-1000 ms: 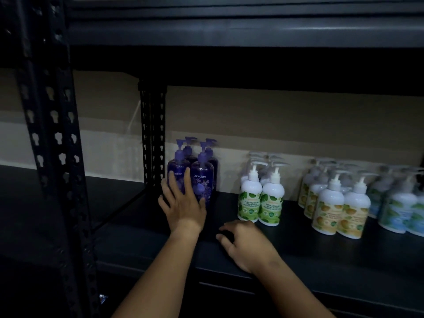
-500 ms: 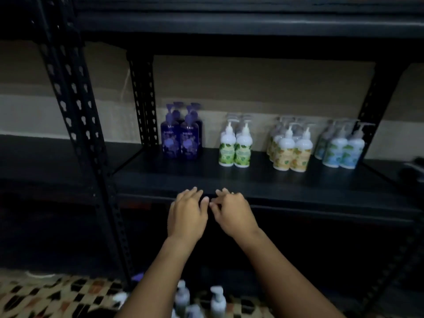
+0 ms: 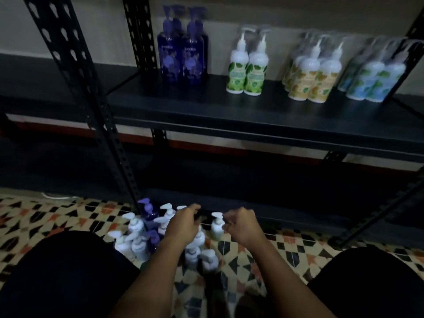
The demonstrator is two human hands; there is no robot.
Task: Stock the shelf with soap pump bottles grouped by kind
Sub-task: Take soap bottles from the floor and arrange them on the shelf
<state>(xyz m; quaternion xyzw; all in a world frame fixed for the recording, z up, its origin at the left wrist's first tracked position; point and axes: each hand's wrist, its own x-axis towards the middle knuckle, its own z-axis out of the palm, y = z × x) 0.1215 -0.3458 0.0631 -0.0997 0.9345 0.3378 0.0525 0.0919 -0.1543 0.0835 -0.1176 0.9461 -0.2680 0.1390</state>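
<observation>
On the black shelf (image 3: 263, 111) stand four groups of pump bottles: purple bottles (image 3: 182, 56) at the left, then white bottles with green labels (image 3: 247, 67), yellow-labelled ones (image 3: 312, 74) and blue-labelled ones (image 3: 371, 79). Down on the tiled floor stands a cluster of several loose bottles (image 3: 142, 237), white and purple. My left hand (image 3: 183, 223) hovers over that cluster, fingers curled and apart, holding nothing. My right hand (image 3: 241, 224) is just right of a single white bottle (image 3: 216, 226), fingers loosely curled, empty.
A black perforated upright (image 3: 80, 92) runs down the left to the floor by the bottles. A lower shelf (image 3: 252, 203) sits dark just behind the hands. My dark-clothed knees (image 3: 57, 276) flank the patterned floor tiles (image 3: 263, 246).
My view has dropped from the shelf to the floor. Both hands have come off the shelf edge and moved down to the bottles on the floor.
</observation>
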